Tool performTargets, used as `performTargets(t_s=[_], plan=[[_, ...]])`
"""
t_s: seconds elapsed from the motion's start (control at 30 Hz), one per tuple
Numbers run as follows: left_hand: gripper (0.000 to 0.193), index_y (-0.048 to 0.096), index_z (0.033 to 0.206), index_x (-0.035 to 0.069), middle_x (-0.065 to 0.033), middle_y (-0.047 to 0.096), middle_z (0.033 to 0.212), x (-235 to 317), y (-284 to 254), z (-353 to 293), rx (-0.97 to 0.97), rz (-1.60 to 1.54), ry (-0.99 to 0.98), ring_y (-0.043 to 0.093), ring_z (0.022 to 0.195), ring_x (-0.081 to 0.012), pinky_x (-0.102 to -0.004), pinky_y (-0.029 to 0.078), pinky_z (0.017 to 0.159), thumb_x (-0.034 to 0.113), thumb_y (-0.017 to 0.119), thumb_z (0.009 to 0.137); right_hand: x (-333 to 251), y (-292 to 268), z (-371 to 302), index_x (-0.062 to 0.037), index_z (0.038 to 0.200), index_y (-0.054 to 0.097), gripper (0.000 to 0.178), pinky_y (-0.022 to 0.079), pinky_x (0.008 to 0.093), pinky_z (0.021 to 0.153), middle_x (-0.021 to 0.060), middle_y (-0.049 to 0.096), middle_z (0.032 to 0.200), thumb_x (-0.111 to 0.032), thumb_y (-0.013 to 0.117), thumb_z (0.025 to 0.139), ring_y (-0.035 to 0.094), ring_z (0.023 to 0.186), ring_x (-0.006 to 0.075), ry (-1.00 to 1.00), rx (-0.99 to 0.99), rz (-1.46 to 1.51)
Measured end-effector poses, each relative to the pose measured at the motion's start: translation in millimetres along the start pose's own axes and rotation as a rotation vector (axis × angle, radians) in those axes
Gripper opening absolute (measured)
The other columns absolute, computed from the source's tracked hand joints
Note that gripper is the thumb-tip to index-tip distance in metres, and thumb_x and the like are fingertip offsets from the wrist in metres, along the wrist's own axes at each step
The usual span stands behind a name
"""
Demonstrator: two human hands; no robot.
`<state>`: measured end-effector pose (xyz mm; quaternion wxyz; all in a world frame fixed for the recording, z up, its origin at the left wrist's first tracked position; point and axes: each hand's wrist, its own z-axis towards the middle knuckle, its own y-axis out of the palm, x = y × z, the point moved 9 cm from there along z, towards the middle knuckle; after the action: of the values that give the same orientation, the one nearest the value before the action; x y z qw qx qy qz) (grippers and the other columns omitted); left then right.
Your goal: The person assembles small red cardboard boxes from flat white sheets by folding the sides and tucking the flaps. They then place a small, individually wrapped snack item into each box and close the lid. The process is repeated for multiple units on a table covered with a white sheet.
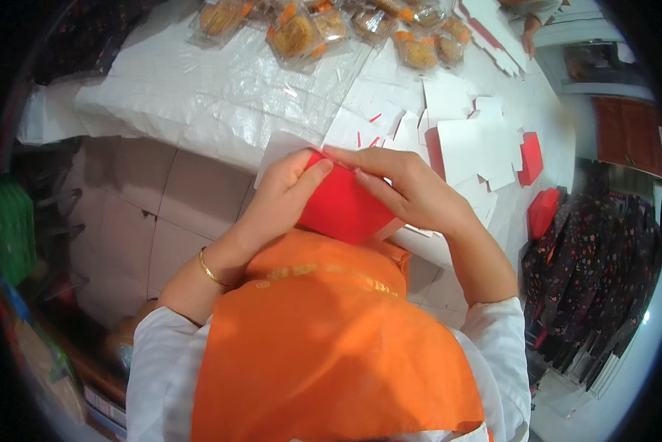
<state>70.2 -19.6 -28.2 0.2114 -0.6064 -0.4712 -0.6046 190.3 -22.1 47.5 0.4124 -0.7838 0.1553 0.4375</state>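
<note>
Close in front of my orange apron, a red folding carton (348, 202) with white inner flaps is held between both hands. My left hand (290, 180) grips its left side, thumb on the red face near the top edge. Over the upper right edge, my right hand (404, 184) has its fingers bent and pressed on the fold, close to the left thumb. A white flap (278, 147) sticks out behind the left fingers. Both hands are closed on the carton, and the parts under the fingers are hidden.
A table covered in white plastic sheeting (198, 96) stands ahead. Several flat white carton blanks (469, 151) lie on its right, near a red carton (530, 158). Clear packs of baked goods (294, 37) sit at the back. Another person's hand (530, 35) shows at far right.
</note>
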Motion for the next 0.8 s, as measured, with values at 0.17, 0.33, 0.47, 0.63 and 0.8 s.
performTargets(t_s=[0.17,0.33,0.47,0.63,0.8], plan=[[0.022,0.060,0.105,-0.002,-0.0068,0.068,0.094,63,4,44,-0.005,0.235,0.131,0.062,0.085,-0.0110,-0.0290,0.050,0.076,0.019,0.053,0.103,5,-34,12,-0.0108,0.148,0.048,0.050,0.048,0.0394,0.098,0.0213,0.061,0.132,-0.011,0.050,0.099,0.062,0.116,0.0354,-0.135,0.318,0.122],[0.026,0.059,0.112,0.001,-0.0148,0.067,0.107,146,11,31,0.362,0.790,0.682,0.065,0.094,-0.0305,-0.0343,0.051,0.086,0.007,0.068,0.089,1,-47,8,-0.0135,0.160,0.025,0.067,0.032,0.0350,0.115,0.0150,0.044,0.153,-0.008,0.045,0.096,0.046,0.138,0.0260,-0.117,0.403,0.353],[0.044,0.050,0.132,0.002,-0.0153,0.054,0.133,157,-7,-16,0.697,0.918,0.851,0.056,0.116,-0.0280,-0.0361,0.045,0.098,0.010,0.065,0.092,20,-61,-15,-0.0149,0.160,0.024,0.070,0.028,0.0341,0.117,0.0140,0.041,0.154,-0.007,0.045,0.094,0.039,0.141,0.0224,-0.074,0.660,0.580],[0.066,0.033,0.150,0.000,-0.0153,0.045,0.141,71,-10,11,0.346,0.110,0.358,0.044,0.127,-0.0242,-0.0370,0.038,0.106,0.014,0.064,0.094,14,-46,-23,-0.0125,0.157,0.030,0.062,0.032,0.0339,0.114,0.0131,0.045,0.148,-0.013,0.047,0.097,0.045,0.134,0.0219,-0.108,0.743,0.417],[0.026,0.052,0.120,0.000,-0.0101,0.056,0.116,69,4,10,0.304,0.342,0.349,0.052,0.108,-0.0180,-0.0317,0.043,0.096,0.017,0.056,0.101,27,-42,-38,-0.0046,0.131,0.053,0.034,0.042,0.0319,0.100,0.0108,0.060,0.122,-0.022,0.046,0.102,0.056,0.113,0.0188,0.008,0.809,0.487]])
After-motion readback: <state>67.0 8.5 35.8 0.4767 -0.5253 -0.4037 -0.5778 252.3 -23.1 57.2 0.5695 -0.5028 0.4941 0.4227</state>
